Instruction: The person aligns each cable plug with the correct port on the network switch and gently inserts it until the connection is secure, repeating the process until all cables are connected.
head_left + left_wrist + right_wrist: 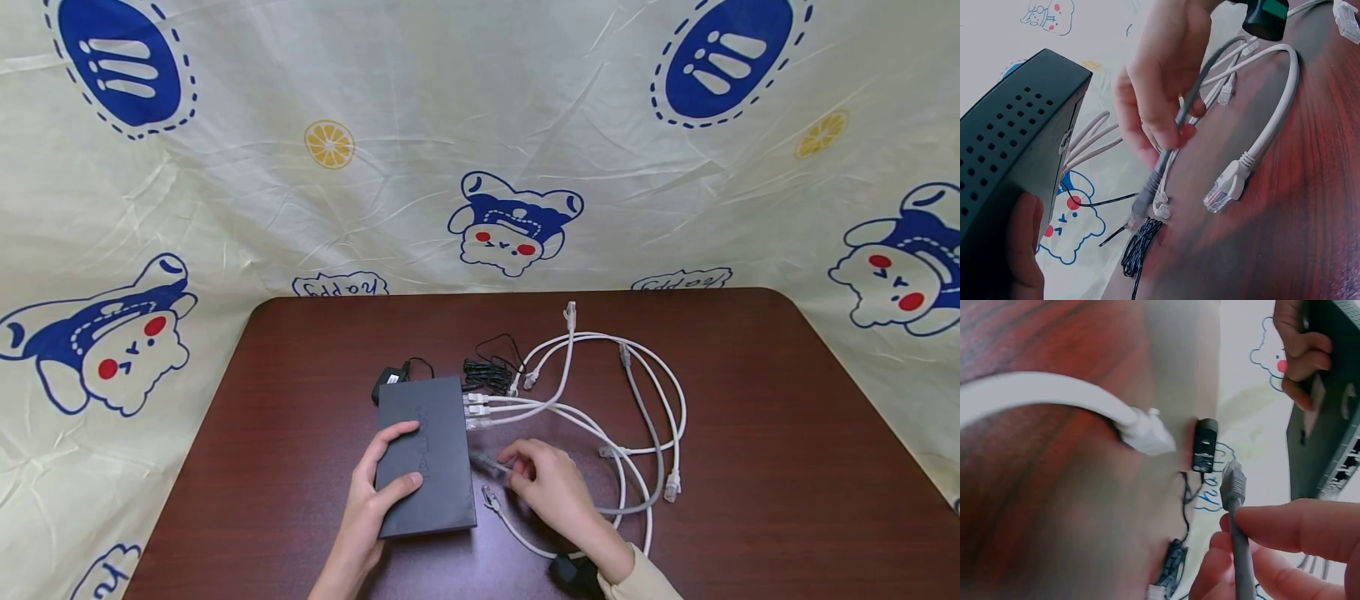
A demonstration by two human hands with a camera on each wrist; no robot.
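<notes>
Since everything's spread around the box, I'd start there. Who's got it?

> That's the left hand. It grips the box by the left edge, thumb and one finger across the top and other fingers curled underneath, so a pretty full hold. Looks lifted off the bench to me.

OK, and the right hand?

> Just right of the box. Fingertips are drawn together, thumb and fingers pinching the grey cable right behind its plug.

Is that plug touching the box?

> Apart from it in the right wrist view, near its right edge in the head view, where it's kinda blurry. The rest of the grey cable curves away, well to the right of the box.

What about the white cables?

> Three are plugged into the box's right edge and loop off to the right of it. One loose white plug lies just off the box's near right corner.

And the black stuff?

> Adapter is just past the box's far left corner. Bundled cord is just past the far right one.

Backdrop?

> Pale cloth beyond the box, behind the bench, with blue cartoon animals and orange slices.
</notes>
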